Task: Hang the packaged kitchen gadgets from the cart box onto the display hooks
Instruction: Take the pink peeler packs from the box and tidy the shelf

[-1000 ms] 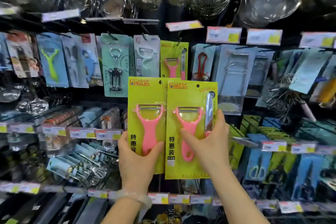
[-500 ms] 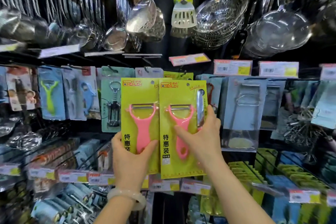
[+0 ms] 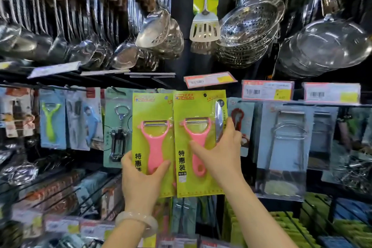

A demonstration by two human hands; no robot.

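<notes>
Left hand (image 3: 141, 179) grips left peeler pack (image 3: 153, 127); right hand (image 3: 219, 157) grips right peeler pack (image 3: 198, 106); packs overlap, upright before hanging gadgets.

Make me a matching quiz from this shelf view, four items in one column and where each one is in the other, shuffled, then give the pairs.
Things:
1. left peeler pack
2. right peeler pack
3. slotted spatula
4. corkscrew pack

Places:
A. hanging above both packs
B. held by the right hand
C. on a hook, left of both packs
D. held by the left hand

Pairs: 1-D, 2-B, 3-A, 4-C
</notes>
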